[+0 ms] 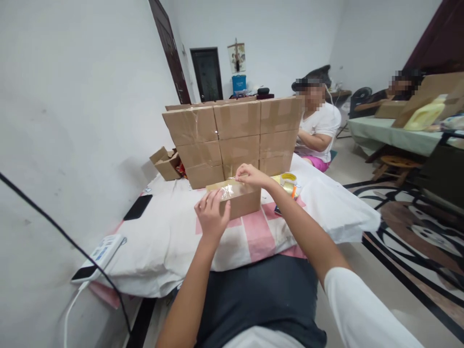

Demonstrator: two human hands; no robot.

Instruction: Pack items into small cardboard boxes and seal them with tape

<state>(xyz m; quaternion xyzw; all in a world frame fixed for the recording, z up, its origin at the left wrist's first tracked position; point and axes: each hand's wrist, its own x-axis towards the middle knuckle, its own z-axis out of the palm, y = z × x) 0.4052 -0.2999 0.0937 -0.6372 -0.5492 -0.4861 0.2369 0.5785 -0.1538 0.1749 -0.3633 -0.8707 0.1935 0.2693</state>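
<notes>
A small brown cardboard box (242, 204) lies on the table in front of me, with a shiny strip of clear packing tape (229, 191) along its top. My left hand (211, 212) grips the box's left end, thumb against the near side and fingers over the top. At the far right part of the top, my right hand (253, 175) is closed in a pinch on the tape; its fingertips are partly hidden. Right of the box lies a tape roll (288, 178), beside a small orange object (293, 192) that I cannot make out.
Stacked cardboard boxes (237, 140) form a wall just behind. An open carton (166, 164) stands back left. A black phone (138, 207) and a white power strip (103, 251) lie along the table's left side. A co-worker (319, 125) sits beyond the stack; another person is far right.
</notes>
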